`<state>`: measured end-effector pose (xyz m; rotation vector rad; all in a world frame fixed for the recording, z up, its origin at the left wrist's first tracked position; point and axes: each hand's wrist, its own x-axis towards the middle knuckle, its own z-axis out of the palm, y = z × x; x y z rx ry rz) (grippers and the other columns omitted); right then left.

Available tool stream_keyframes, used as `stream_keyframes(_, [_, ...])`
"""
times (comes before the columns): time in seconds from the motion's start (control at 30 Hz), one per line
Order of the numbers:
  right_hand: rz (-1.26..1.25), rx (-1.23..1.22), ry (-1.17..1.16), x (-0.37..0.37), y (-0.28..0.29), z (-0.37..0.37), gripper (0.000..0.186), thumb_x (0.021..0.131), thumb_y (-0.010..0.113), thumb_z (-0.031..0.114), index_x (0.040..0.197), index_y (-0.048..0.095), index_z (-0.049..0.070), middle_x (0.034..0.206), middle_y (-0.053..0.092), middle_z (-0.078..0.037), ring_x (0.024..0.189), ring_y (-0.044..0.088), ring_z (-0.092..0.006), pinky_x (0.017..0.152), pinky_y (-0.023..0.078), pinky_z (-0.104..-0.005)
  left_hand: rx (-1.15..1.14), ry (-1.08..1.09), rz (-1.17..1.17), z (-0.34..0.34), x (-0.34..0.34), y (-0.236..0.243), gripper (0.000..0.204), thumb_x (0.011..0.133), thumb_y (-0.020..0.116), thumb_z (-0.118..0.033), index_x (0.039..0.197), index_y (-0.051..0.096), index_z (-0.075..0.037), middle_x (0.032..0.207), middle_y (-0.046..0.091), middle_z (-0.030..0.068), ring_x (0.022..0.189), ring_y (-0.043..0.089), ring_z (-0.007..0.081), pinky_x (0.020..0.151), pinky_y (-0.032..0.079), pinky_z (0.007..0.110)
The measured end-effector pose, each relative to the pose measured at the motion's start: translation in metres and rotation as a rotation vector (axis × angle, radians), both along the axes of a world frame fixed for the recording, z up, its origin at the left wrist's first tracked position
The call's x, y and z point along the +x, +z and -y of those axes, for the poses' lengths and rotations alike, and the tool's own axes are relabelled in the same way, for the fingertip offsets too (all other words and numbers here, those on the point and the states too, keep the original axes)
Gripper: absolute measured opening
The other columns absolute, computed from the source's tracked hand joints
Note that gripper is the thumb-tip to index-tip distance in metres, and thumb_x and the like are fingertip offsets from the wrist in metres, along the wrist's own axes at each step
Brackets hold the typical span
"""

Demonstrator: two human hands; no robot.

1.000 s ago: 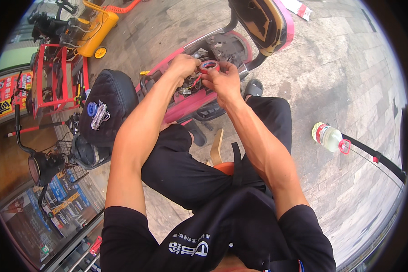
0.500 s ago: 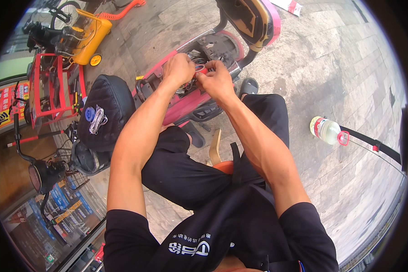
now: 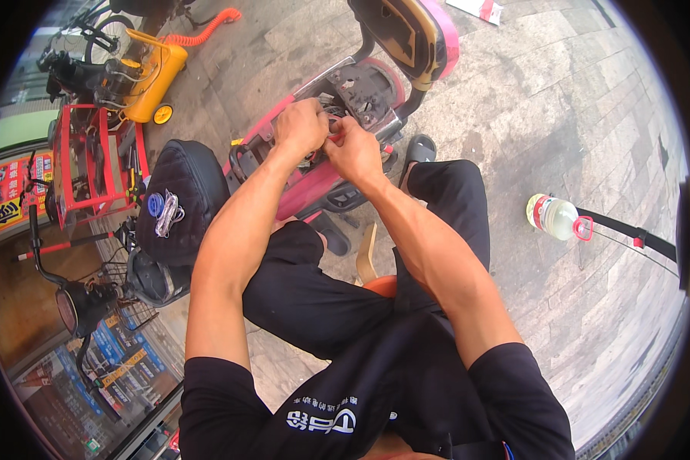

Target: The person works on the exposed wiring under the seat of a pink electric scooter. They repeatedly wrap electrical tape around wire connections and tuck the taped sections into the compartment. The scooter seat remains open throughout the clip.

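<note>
Both my hands work close together over the open body of a pink electric scooter (image 3: 314, 172), where wires and dark parts show. My left hand (image 3: 300, 126) is closed, its fingers curled down at the wiring. Beside it my right hand (image 3: 356, 153) pinches with thumb and fingers, nearly touching the left. A bit of something red shows between the fingertips, but the fingers cover most of it. The grey-black inner compartment (image 3: 366, 90) lies just beyond them, below the raised backrest (image 3: 406, 38).
At the left a black scooter seat (image 3: 180, 195) carries a blue tape roll (image 3: 156, 205) and a bundle of clear cord (image 3: 169, 215). A yellow air compressor (image 3: 157, 80) and a red metal frame (image 3: 100, 169) stand farther left. A bottle of liquid (image 3: 552, 217) lies at right.
A red ring-like piece between my hands was plain before and is now mostly hidden. My right hand has come lower and closer to the left. The whole view has shifted slightly.
</note>
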<state>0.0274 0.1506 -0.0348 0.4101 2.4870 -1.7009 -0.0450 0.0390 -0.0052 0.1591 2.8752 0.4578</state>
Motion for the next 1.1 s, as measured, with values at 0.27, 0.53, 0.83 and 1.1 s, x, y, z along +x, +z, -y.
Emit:
stream_keyframes(0.27, [-0.171, -0.019, 0.087, 0.0, -0.006, -0.01, 0.024, 0.082, 0.065, 0.016, 0.103, 0.063, 0.005, 0.079, 0.069, -0.018, 0.077, 0.067, -0.0381, 0.072, 0.052, -0.0454, 0.007, -0.094, -0.078, 0.001, 0.004, 0.0, 0.024, 0.086, 0.054, -0.02, 0.093, 0.066, -0.001, 0.092, 0.068, 0.0246, 0.09, 0.065, 0.0436, 0.081, 0.05, 0.052])
stream_keyframes(0.53, [-0.27, 0.16, 0.149, -0.001, -0.009, -0.013, 0.027, 0.08, 0.066, 0.018, 0.103, 0.063, 0.004, 0.096, 0.064, -0.024, 0.089, 0.064, -0.0446, 0.079, 0.052, -0.0506, -0.005, -0.035, -0.074, -0.003, 0.006, 0.0, 0.024, 0.085, 0.055, -0.021, 0.094, 0.066, -0.001, 0.091, 0.068, 0.0245, 0.09, 0.065, 0.0436, 0.08, 0.05, 0.052])
stream_keyframes(0.83, [-0.142, 0.208, 0.262, -0.015, -0.005, -0.016, 0.028, 0.078, 0.067, 0.022, 0.1, 0.064, 0.005, 0.094, 0.064, -0.026, 0.088, 0.065, -0.0434, 0.08, 0.053, -0.0495, 0.035, -0.045, -0.067, 0.0, 0.004, -0.005, 0.022, 0.085, 0.055, -0.023, 0.091, 0.067, -0.005, 0.089, 0.068, 0.0231, 0.088, 0.065, 0.044, 0.078, 0.05, 0.052])
stream_keyframes(1.1, [-0.179, 0.182, 0.242, -0.012, -0.004, -0.016, 0.027, 0.078, 0.068, 0.016, 0.101, 0.063, 0.002, 0.085, 0.071, -0.017, 0.084, 0.068, -0.0371, 0.076, 0.053, -0.0447, 0.062, 0.009, -0.072, 0.002, 0.004, -0.009, 0.019, 0.084, 0.059, -0.023, 0.089, 0.067, -0.006, 0.086, 0.068, 0.0224, 0.088, 0.065, 0.0421, 0.078, 0.05, 0.05])
